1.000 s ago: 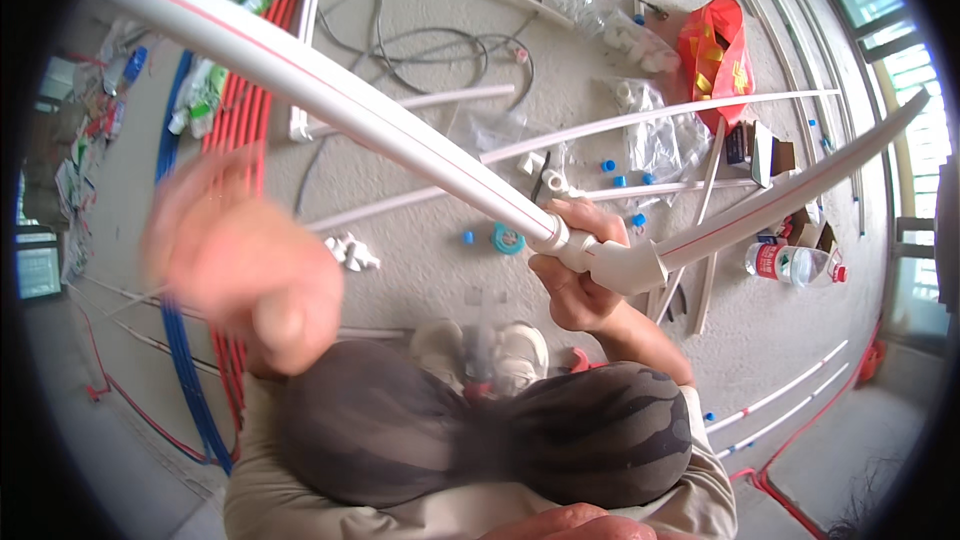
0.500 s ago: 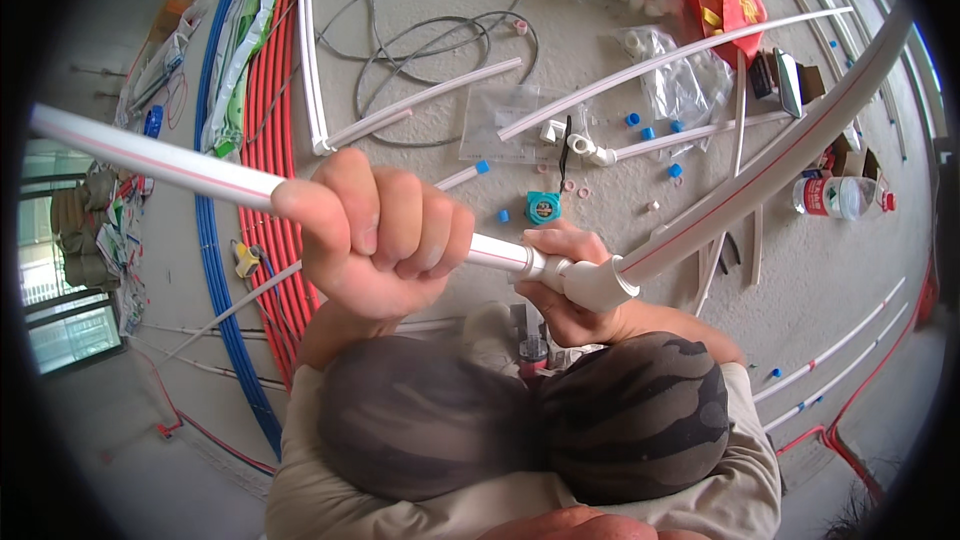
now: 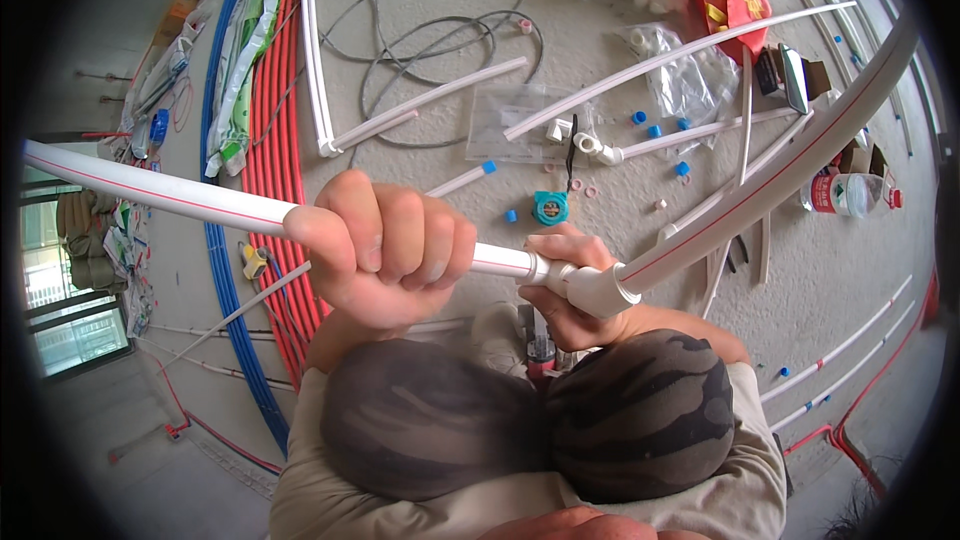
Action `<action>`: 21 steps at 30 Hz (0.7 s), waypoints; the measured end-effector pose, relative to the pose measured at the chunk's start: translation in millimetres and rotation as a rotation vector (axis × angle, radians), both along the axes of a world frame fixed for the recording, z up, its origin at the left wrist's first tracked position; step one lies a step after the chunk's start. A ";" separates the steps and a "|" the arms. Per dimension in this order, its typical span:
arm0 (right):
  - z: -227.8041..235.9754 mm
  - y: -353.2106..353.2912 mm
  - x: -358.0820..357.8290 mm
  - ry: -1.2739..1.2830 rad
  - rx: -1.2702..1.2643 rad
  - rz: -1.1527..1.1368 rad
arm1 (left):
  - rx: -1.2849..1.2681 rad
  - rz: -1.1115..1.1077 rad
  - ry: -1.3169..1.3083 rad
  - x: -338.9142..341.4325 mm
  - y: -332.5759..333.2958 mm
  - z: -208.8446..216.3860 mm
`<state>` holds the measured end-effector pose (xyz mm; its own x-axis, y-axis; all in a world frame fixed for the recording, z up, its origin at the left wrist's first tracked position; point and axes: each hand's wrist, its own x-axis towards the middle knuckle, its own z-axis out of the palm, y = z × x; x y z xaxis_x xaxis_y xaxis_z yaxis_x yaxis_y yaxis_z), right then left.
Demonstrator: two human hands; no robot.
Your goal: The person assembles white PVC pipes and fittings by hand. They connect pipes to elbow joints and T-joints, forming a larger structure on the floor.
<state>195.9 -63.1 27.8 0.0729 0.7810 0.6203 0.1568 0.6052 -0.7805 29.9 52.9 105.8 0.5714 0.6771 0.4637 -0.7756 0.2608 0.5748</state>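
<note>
The left hand [image 3: 385,255] is closed in a fist around a red-striped white plastic pipe [image 3: 160,192] stretching left. Just right of it, the right hand [image 3: 566,324] grips the white pipe fitting [image 3: 592,287] at that pipe's right end; another striped pipe [image 3: 765,198] extends from the fitting toward far right.

White pipe [image 3: 160,188] partly behind left fingers [image 3: 400,230]

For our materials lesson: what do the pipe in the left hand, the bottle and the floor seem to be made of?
Pipe: probably rigid plastic, satin white; smooth surface with a soft sheen.
Bottle: likely thin plastic, clear and glossy; see-through body.
Floor: apparently concrete or cement, matt; mottled grey surface.
</note>
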 end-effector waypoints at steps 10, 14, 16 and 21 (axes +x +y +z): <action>-0.5 14.3 1.6 0.108 -0.013 0.090 | 0.008 0.030 0.138 6.0 5.6 22.9; 18.3 52.3 0.9 0.223 0.065 0.100 | 0.135 0.058 0.199 21.4 33.2 74.0; 28.1 58.3 -0.9 0.264 0.042 0.128 | 0.201 0.043 0.196 24.2 37.2 92.5; 33.4 59.3 -3.0 0.258 0.183 0.171 | 0.250 0.100 0.174 19.7 9.8 101.3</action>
